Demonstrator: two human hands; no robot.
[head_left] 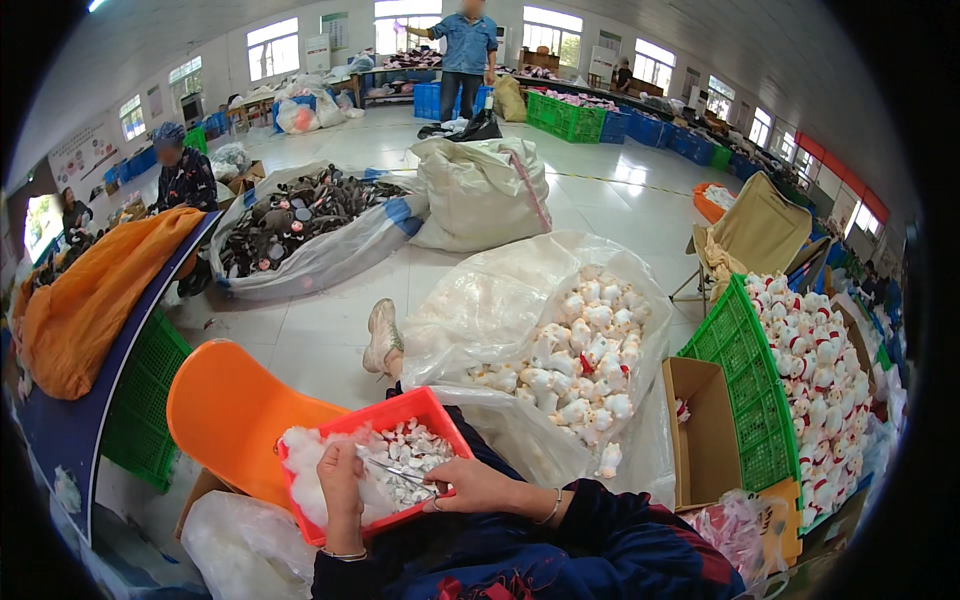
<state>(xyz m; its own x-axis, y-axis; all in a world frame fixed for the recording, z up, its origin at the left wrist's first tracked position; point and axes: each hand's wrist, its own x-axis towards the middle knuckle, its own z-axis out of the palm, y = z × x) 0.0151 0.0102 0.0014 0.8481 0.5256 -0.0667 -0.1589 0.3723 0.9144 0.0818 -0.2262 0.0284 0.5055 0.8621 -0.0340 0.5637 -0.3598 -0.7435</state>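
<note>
A red plastic tray point(436, 403) rests at my lap, with fluffy white stuffing point(305, 460) on its left side and many small white fabric pieces point(410, 445) on its right. Above the stuffing, my left hand point(342, 482) is closed with its fingertips pinched; whatever they hold is too small to make out. My right hand point(472, 484) grips slim metal forceps point(402, 472) by the handles, and their tips point left toward the left fingertips.
An orange chair point(240, 410) stands left of the tray. Ahead lies a clear bag of white plush toys point(590, 350); at right are a cardboard box point(700, 430) and a green crate point(740, 360) beside more toys. Further off are a dark-toy bag point(300, 220), a white sack point(480, 195) and a standing person point(466, 50).
</note>
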